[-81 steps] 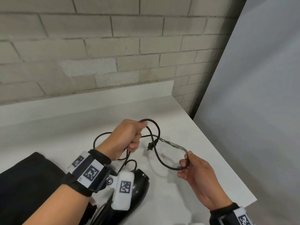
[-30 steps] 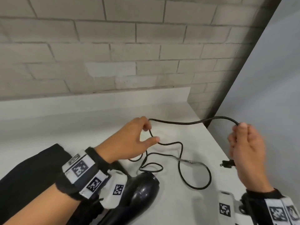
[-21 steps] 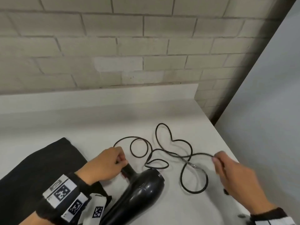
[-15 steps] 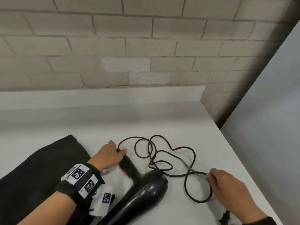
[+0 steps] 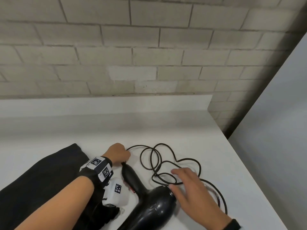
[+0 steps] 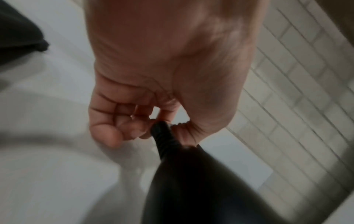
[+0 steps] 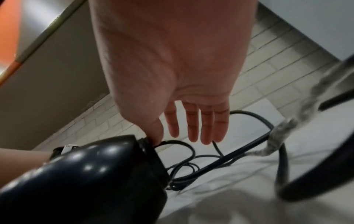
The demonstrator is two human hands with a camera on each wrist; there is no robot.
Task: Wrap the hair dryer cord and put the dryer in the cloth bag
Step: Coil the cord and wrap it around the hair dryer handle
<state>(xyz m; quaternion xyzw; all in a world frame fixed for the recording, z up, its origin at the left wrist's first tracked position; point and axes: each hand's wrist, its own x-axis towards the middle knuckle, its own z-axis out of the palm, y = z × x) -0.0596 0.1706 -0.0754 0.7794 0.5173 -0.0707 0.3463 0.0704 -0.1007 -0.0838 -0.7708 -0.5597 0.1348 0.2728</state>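
Note:
A glossy black hair dryer [image 5: 149, 203] lies on the white counter [image 5: 191, 130], its handle pointing away from me. My left hand [image 5: 118, 154] pinches the cord's ribbed collar [image 6: 162, 133] where it leaves the handle end. The black cord [image 5: 159, 161] lies in loose loops on the counter to the right of the handle, with a taped stretch [image 7: 275, 136] near my right wrist. My right hand [image 5: 187, 183] hovers open above the loops, fingers straight, thumb at the dryer's barrel end [image 7: 143, 141]. The black cloth bag [image 5: 41, 180] lies flat at the left.
A brick wall [image 5: 132, 55] and a low white backsplash [image 5: 116, 105] close off the back. The counter's right edge [image 5: 249, 176] drops off beside a grey panel [image 5: 282, 113]. Bare counter stretches behind the cord.
Both hands came down from holding the cord in the air. The cord now lies loose on the counter; my right hand has let it go and moved left to the dryer's barrel.

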